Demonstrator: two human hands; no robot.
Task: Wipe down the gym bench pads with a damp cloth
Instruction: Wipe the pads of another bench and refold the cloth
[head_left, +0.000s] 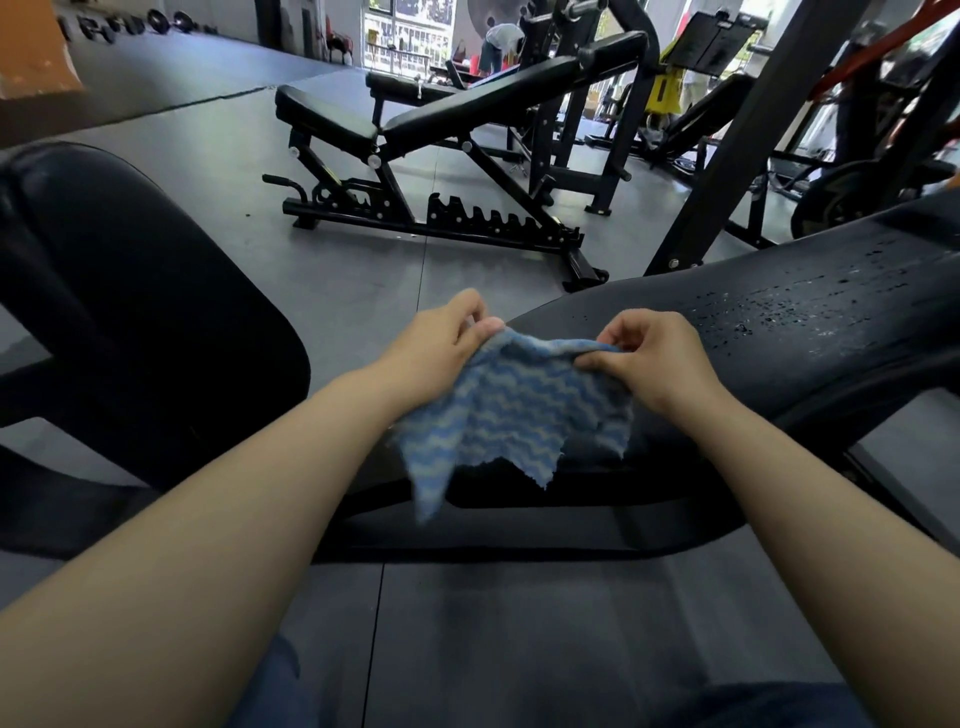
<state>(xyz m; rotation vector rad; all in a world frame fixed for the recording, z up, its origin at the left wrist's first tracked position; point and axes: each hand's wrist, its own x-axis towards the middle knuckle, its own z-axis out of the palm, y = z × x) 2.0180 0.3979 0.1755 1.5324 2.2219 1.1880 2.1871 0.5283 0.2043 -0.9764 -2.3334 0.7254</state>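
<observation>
A blue and white wavy-striped cloth (511, 410) hangs between my two hands above the near end of a black bench pad (810, 332). My left hand (441, 348) pinches the cloth's top left corner between thumb and fingers. My right hand (657, 358) pinches its top right edge. The cloth's lower corners dangle free over the pad's front edge. Water droplets speckle the pad to the right of my hands. A second black pad (130, 291) bulges at the left.
An adjustable black bench (447, 114) on its steel frame stands on the grey floor beyond my hands. A dark upright post (727, 171) rises behind the wet pad. More machines and a person bending over stand at the back. Bare floor lies between the pads.
</observation>
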